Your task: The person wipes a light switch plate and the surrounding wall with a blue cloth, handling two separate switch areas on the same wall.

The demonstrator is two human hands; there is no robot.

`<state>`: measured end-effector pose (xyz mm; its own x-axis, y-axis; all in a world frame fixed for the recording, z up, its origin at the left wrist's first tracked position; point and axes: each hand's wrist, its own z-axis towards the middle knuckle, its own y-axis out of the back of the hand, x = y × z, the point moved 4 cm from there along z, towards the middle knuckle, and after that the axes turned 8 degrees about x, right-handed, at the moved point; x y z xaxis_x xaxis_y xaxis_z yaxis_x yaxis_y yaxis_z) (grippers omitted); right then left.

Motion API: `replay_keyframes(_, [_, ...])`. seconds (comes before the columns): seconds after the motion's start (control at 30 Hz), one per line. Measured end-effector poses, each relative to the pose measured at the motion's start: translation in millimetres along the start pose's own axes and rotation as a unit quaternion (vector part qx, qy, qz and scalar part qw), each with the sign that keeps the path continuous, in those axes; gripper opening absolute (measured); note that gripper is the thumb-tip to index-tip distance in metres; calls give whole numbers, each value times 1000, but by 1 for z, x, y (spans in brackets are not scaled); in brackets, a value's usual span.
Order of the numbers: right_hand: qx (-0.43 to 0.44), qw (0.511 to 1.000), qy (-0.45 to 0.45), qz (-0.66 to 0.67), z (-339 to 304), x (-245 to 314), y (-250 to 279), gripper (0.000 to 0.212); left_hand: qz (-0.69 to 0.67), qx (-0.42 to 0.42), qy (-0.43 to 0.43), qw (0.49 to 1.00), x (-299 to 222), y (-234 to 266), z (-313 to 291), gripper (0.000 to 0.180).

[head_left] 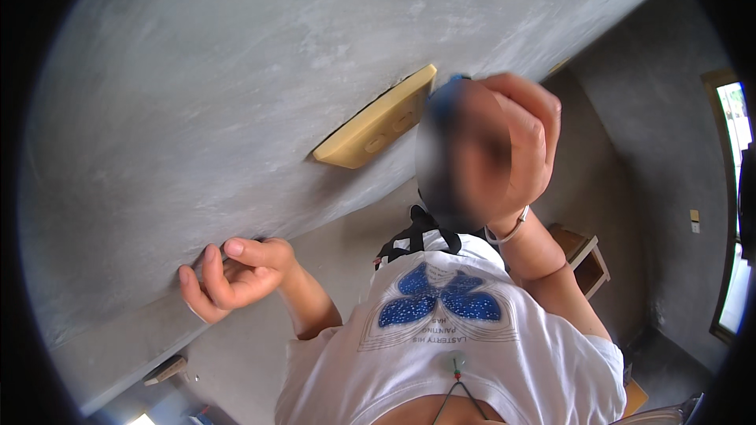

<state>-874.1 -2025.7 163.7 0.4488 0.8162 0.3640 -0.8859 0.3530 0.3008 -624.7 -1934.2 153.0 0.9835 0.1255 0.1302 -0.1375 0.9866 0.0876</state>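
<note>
A yellowish wall plate (368, 135) with two round raised parts is fixed to the grey plastered wall (213, 79). Just right of the plate is my right hand (531, 130), its fingers curled round something dark with a blue end (447, 102). That part of the view is heavily smeared, so the kind of thing cannot be made out. My left hand (236, 274) is lower left, close against the wall, with bent fingers apart and nothing visible in it. Whether its fingertips touch the wall is unclear.
Below my right forearm is a small open wooden box-like piece (592, 266). At the far right a bright framed opening (731, 126) stands in a grey wall, with a small switch plate (694, 221) beside it. A wooden piece (165, 371) shows at lower left.
</note>
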Motion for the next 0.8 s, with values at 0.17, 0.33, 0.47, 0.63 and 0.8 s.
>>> replay_keyframes(0.17, [15,998,66,-14,8,21,-22,34,11,14,-24,1000,-3,5,-6,19])
replay_keyframes(0.33, [34,996,78,34,7,28,-29,35,9,4,-29,1000,0,5,-8,16])
replay_keyframes(0.47, [-12,999,-31,9,-2,-21,-12,32,-27,-9,-27,999,0,-2,-16,15])
replay_keyframes(0.63, [-107,736,-341,574,-33,-73,7,23,-42,24,-10,999,0,-9,-20,15])
replay_keyframes(0.8, [-197,508,-409,733,-72,-90,37,23,-207,38,47,977,-35,-4,-37,13])
